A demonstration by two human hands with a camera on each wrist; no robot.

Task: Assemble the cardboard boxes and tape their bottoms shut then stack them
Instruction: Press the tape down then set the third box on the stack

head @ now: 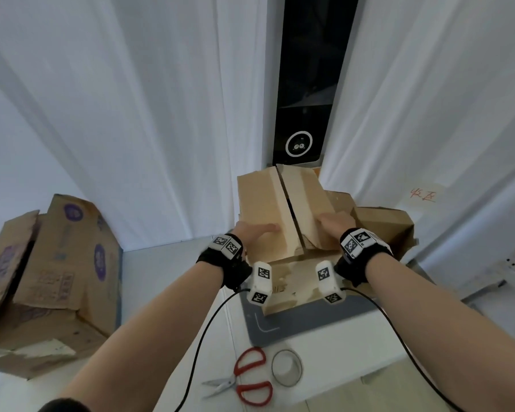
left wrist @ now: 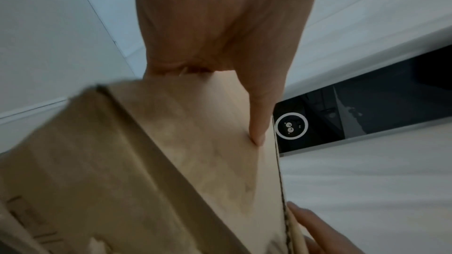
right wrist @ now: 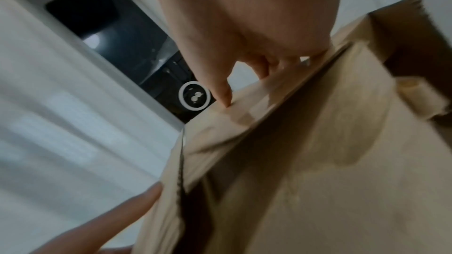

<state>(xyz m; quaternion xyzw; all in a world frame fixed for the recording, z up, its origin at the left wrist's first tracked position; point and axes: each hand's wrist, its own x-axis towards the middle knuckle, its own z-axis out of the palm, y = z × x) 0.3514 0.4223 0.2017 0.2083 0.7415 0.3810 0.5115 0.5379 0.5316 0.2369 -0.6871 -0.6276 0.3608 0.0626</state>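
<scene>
A plain brown cardboard box (head: 289, 289) stands on the grey mat (head: 280, 325), its two long flaps folded in toward a middle seam. My left hand (head: 257, 230) lies flat on the left flap (head: 259, 197). My right hand (head: 335, 221) lies flat on the right flap (head: 306, 191). A dark gap still shows between the flap edges. In the left wrist view my thumb (left wrist: 259, 123) presses the flap (left wrist: 195, 142). In the right wrist view my thumb (right wrist: 225, 92) touches the other flap (right wrist: 318, 142). A clear tape roll (head: 286, 367) lies on the table near me.
Red-handled scissors (head: 244, 379) lie next to the tape roll. A printed, worn box (head: 51, 278) stands at the left. More brown cardboard (head: 384, 224) sits behind the right hand. White curtains and a black panel (head: 299, 144) close off the back.
</scene>
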